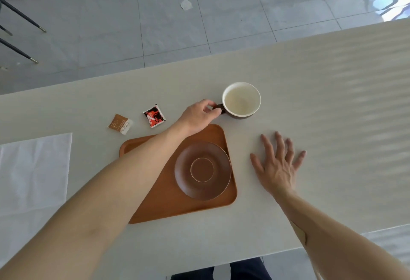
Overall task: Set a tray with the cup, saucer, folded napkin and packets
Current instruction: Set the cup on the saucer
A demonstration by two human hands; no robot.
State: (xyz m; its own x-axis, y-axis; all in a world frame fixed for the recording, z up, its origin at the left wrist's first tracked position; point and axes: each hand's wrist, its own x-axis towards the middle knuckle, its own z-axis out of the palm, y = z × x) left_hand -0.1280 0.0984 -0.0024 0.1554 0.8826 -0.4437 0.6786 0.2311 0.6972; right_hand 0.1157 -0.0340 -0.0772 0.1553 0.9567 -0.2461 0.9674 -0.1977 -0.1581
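Observation:
A brown cup (pixel 241 100) with a white inside stands on the table just beyond the orange-brown tray (pixel 168 199). My left hand (pixel 199 115) reaches across the tray and pinches the cup's handle. A brown saucer (pixel 203 170) lies on the right part of the tray. My right hand (pixel 277 164) rests flat on the table to the right of the tray, fingers spread, holding nothing. Two packets lie beyond the tray's left end: a red and black packet (pixel 154 116) and a brown and white packet (pixel 121 124). A white napkin (pixel 33 168) lies unfolded at the far left.
The pale table (pixel 321 106) stretches far to the right. Its far edge runs diagonally, with grey floor tiles beyond it. Dark chair legs (pixel 20 15) stand at the upper left. The table's near edge is at the lower right.

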